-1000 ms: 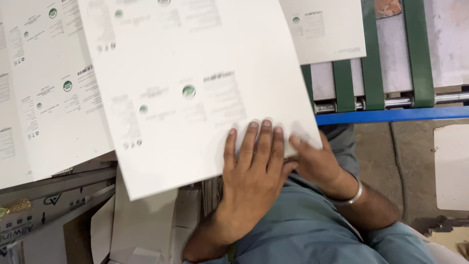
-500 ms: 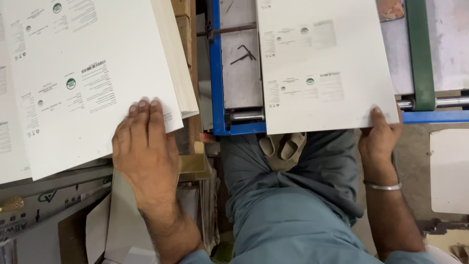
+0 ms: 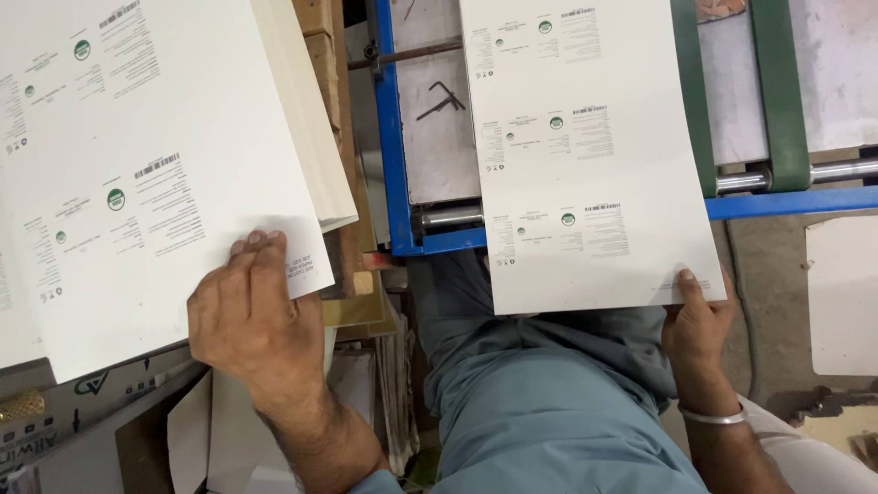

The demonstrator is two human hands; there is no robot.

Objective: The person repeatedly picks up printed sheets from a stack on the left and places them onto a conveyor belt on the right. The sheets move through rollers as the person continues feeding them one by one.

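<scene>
A printed sheet (image 3: 594, 155) is pinched at its near corner by the right hand (image 3: 700, 320) over the blue-framed machine (image 3: 393, 137); skewing is risked. The left hand (image 3: 251, 316) lies flat on the sheet stack (image 3: 137, 183), gripping nothing.

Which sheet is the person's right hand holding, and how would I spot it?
Find the blue machine frame in the middle. Just right of it lies a single white printed sheet, its near corner pinched by the right hand. Unlike the thick stack under the left hand, it lies alone.
</scene>
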